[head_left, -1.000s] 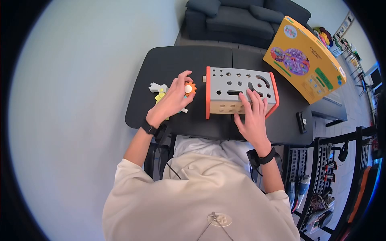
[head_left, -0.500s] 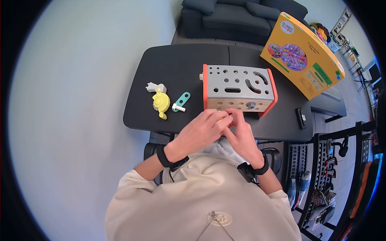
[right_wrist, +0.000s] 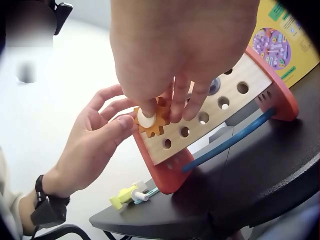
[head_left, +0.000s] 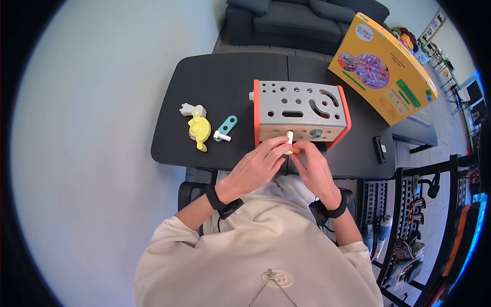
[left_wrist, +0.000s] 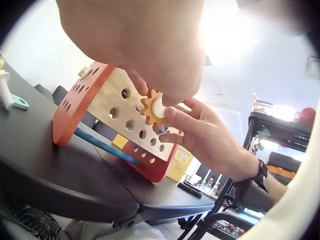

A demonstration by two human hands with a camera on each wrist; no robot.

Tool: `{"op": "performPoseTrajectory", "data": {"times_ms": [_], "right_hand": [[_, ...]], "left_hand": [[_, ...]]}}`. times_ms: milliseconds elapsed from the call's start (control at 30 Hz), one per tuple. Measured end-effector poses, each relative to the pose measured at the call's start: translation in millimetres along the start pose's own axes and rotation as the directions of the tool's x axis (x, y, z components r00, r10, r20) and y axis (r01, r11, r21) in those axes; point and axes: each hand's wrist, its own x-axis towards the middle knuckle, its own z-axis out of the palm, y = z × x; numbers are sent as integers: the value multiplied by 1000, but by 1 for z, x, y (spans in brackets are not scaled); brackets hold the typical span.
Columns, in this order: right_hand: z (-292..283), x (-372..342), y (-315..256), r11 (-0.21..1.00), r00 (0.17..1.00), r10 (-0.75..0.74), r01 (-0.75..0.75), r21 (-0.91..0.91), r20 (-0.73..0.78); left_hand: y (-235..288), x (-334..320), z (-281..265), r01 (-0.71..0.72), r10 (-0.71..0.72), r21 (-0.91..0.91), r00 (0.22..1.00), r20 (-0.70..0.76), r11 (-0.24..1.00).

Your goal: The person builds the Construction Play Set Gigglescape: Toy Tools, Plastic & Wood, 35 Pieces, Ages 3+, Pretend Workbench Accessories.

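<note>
An orange gear (left_wrist: 150, 106) with a white bolt through it is between both hands, before the wooden front (right_wrist: 240, 107) of the grey-topped toy box (head_left: 302, 97). The bolt's white shank (head_left: 290, 137) points at the box's front; whether it is inside a hole cannot be told. My left hand (head_left: 258, 166) pinches the gear's edge, its thumb showing in the right wrist view. My right hand (head_left: 316, 171) grips the gear from the other side, a finger on the white bolt head (right_wrist: 146, 118). A grey knob (head_left: 316, 134) sits on the box's front.
Left of the box on the black table (head_left: 220, 77) lie a yellow toy piece (head_left: 199, 129) with a grey-white end, a teal strip (head_left: 228, 124) and a white screw (head_left: 223, 136). A yellow carton (head_left: 383, 69) stands back right; a small black object (head_left: 380, 149) lies at the right.
My left hand has carried the orange gear from the table's left side to the box's front. My right hand has left the box's top and now grips the gear too. The white shank has come into view.
</note>
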Motion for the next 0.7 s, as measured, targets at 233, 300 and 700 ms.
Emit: {"op": "performPoseTrajectory", "data": {"times_ms": [233, 300, 700], "right_hand": [[-7, 6, 2, 998, 999, -34, 33, -49, -24], [-8, 9, 2, 995, 997, -70, 68, -74, -30], [-20, 16, 8, 919, 979, -199, 173, -353, -38]], "left_hand": [[10, 23, -17, 42, -21, 411, 998, -57, 911], [5, 30, -16, 63, -46, 525, 998, -45, 848], [-6, 62, -33, 18, -84, 500, 990, 109, 866]]}}
